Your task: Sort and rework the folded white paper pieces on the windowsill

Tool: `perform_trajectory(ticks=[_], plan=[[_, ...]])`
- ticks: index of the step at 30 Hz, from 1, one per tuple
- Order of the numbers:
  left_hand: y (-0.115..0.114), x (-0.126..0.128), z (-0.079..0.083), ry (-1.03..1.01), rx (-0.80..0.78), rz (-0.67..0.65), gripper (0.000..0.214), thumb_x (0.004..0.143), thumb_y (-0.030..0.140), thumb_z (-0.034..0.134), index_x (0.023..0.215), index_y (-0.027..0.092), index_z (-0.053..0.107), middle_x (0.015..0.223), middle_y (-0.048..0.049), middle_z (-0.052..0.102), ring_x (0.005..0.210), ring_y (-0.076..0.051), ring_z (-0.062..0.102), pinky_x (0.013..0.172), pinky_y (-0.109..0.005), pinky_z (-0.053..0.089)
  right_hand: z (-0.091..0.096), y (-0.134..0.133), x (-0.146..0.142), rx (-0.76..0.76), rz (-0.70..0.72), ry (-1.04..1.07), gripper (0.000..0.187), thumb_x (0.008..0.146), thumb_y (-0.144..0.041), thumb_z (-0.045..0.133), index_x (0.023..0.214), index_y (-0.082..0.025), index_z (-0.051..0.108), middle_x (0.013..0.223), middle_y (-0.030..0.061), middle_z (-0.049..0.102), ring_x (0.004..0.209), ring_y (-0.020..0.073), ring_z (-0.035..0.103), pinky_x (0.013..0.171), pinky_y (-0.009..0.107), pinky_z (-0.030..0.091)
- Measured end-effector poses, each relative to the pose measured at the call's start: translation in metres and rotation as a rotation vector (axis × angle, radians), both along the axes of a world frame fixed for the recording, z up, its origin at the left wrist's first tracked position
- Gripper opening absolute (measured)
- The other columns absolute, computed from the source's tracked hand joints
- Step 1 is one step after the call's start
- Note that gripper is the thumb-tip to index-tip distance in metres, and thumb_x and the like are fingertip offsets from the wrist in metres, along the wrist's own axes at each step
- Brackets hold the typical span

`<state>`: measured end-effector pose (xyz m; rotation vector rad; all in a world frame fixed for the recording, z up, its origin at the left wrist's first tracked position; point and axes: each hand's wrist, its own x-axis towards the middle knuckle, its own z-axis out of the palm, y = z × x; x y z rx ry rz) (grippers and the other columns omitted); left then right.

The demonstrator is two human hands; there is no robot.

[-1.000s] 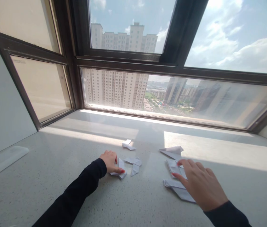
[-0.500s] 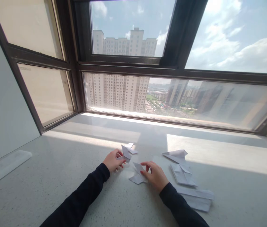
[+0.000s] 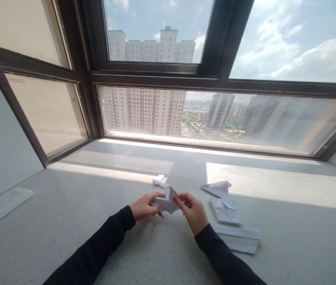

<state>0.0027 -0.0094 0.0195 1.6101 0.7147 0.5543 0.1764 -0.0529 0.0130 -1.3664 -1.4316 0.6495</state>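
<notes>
Both hands meet above the pale stone windowsill (image 3: pixel 67 221). My left hand (image 3: pixel 144 206) and my right hand (image 3: pixel 193 211) each pinch small folded white paper pieces (image 3: pixel 168 201), brought together between them. Whether the pieces are joined I cannot tell. A small folded paper piece (image 3: pixel 158 181) lies just beyond my hands. Both arms wear dark sleeves.
To the right lie three folded white papers: one pointed shape (image 3: pixel 218 187), one folded flat (image 3: pixel 226 211), one long strip (image 3: pixel 239 238). A dark window frame (image 3: pixel 209 85) runs along the far edge. A white plastic strip (image 3: pixel 1 206) lies at the left.
My right hand left the papers at the right, picked up a piece from the sill, and brought it to the piece lifted by my left hand. The hands now meet.
</notes>
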Motion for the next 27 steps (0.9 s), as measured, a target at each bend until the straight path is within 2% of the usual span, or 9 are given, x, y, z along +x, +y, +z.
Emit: perform_trajectory(ticks=[3,8,10,13,16,18,22,24,27], plan=[[-0.002,0.000,0.003,-0.002,-0.029,-0.055,0.046,0.063,0.015,0.055,0.108,0.012,0.046,0.076,-0.0039,0.060,0.065,-0.015,0.059,0.055,-0.023,0.039,0.001,-0.002,-0.001,0.027,0.006,-0.137,0.027,0.070,-0.042,0.052,0.069,-0.015,0.059,0.050,-0.0020,0.050,0.044,0.0098,0.040,0.043,0.022,0.033],[-0.004,0.002,0.001,-0.045,0.017,-0.067,0.040,0.072,0.035,0.055,0.103,0.011,0.047,0.075,-0.0047,0.059,0.061,-0.013,0.057,0.055,-0.023,0.041,0.002,-0.003,-0.003,0.099,0.028,-0.244,0.023,0.073,-0.037,0.050,0.068,-0.016,0.059,0.055,-0.0009,0.051,0.047,0.0100,0.042,0.046,0.022,0.036],[-0.006,0.003,-0.004,-0.054,0.081,-0.044,0.037,0.073,0.037,0.054,0.099,0.011,0.047,0.070,-0.0032,0.058,0.058,-0.012,0.056,0.056,-0.025,0.042,0.000,-0.002,-0.003,0.131,0.001,-0.233,0.023,0.071,-0.037,0.051,0.077,-0.016,0.060,0.063,0.0005,0.053,0.048,0.0098,0.043,0.047,0.022,0.037],[-0.009,0.005,-0.011,-0.034,0.196,0.008,0.032,0.076,0.037,0.051,0.097,0.014,0.044,0.067,-0.0018,0.058,0.057,-0.012,0.056,0.057,-0.025,0.042,-0.004,0.001,-0.003,0.121,-0.024,-0.149,0.041,0.065,-0.039,0.057,0.099,-0.015,0.054,0.082,0.0048,0.056,0.052,0.0099,0.045,0.046,0.022,0.039],[-0.009,0.004,-0.011,0.016,0.316,0.048,0.033,0.078,0.034,0.048,0.103,0.016,0.037,0.068,0.0000,0.058,0.059,-0.013,0.057,0.059,-0.025,0.043,-0.009,0.004,-0.003,0.010,0.091,-0.130,0.031,0.064,-0.042,0.058,0.078,-0.015,0.060,0.068,0.0023,0.058,0.048,0.0099,0.045,0.044,0.021,0.036],[-0.002,0.003,-0.006,0.112,0.419,0.141,0.032,0.079,0.034,0.045,0.105,0.017,0.037,0.072,-0.0008,0.058,0.062,-0.013,0.057,0.059,-0.025,0.042,-0.011,0.005,-0.001,-0.022,0.069,-0.142,0.028,0.064,-0.044,0.056,0.059,-0.016,0.057,0.049,-0.0022,0.051,0.043,0.0093,0.041,0.042,0.021,0.032],[0.032,0.006,0.004,0.439,0.571,0.509,0.023,0.080,0.029,0.040,0.098,0.015,0.047,0.091,-0.0066,0.056,0.081,-0.016,0.054,0.072,-0.028,0.040,-0.011,0.008,0.004,0.015,-0.083,-0.072,0.031,0.064,-0.047,0.055,0.057,-0.017,0.052,0.038,-0.0063,0.041,0.037,0.0089,0.038,0.039,0.021,0.028],[0.053,0.010,0.005,0.511,0.577,0.576,0.024,0.077,0.026,0.045,0.096,0.013,0.050,0.095,-0.0099,0.054,0.093,-0.021,0.049,0.084,-0.035,0.033,-0.011,0.008,0.006,0.019,-0.073,0.003,0.031,0.064,-0.047,0.056,0.059,-0.018,0.051,0.040,-0.0046,0.047,0.038,0.0101,0.043,0.039,0.021,0.032],[0.076,0.020,-0.001,0.591,0.543,0.627,0.028,0.067,0.028,0.057,0.089,0.012,0.053,0.099,-0.0137,0.051,0.102,-0.029,0.041,0.086,-0.042,0.028,-0.010,0.008,0.006,0.021,-0.056,0.115,0.031,0.062,-0.048,0.058,0.061,-0.018,0.051,0.045,-0.0012,0.055,0.041,0.0129,0.051,0.039,0.022,0.038]])
